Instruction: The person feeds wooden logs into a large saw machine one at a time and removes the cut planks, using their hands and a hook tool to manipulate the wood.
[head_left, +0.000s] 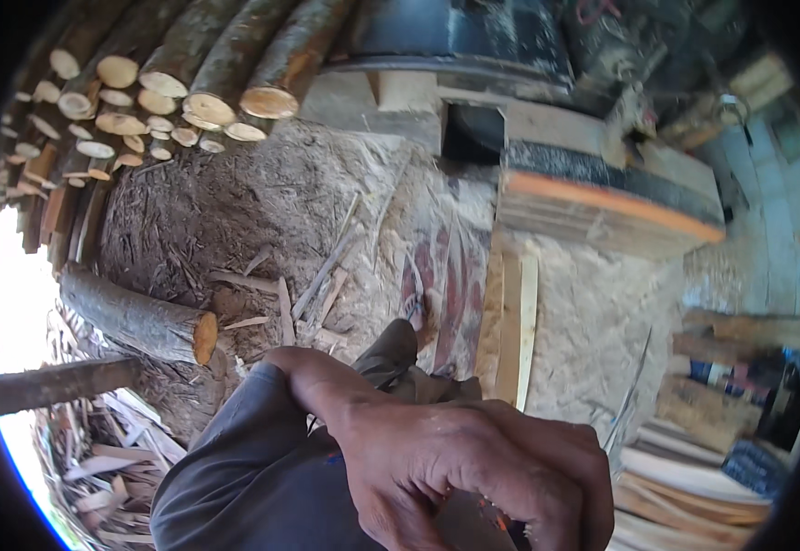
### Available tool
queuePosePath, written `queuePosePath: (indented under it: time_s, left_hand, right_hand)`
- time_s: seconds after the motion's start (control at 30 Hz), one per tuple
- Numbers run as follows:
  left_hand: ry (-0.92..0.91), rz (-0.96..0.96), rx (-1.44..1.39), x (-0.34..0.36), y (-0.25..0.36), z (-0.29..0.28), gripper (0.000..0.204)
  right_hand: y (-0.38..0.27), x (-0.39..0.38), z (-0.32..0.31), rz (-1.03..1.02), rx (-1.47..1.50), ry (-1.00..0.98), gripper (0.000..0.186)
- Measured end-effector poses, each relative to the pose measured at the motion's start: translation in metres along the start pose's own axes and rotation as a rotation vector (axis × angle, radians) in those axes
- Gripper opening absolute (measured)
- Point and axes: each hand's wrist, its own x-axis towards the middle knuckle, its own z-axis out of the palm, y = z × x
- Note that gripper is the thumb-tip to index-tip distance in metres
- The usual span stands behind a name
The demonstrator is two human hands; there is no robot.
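Left hand [478, 456] curled — beyond, pale plank [528, 312] points lengthwise away.

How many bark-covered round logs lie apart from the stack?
1: a thick, round, grey-brown log with an orange-tan cut end, on the brown ground at left, below the stacked bark-covered logs in the picture. Others may hide under the pale wood scraps.

white glare burns the left edge; corners are black.
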Motion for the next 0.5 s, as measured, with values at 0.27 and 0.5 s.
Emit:
queuePosePath:
  time_s: [0.27,0.5]
  left_hand:
    - [-0.019,0.170,-0.042,0.035,0.068,-0.044,0.019]
    - [0.249,0.615,-0.210,0.093,0.076,-0.099,0.022]
  right_hand:
    - [-0.223,0.114,-0.042,-0.578,0.264,0.013,0.056]
    - [-0.463,0.078,-0.112,-0.931,0.358,-0.150,0.047]
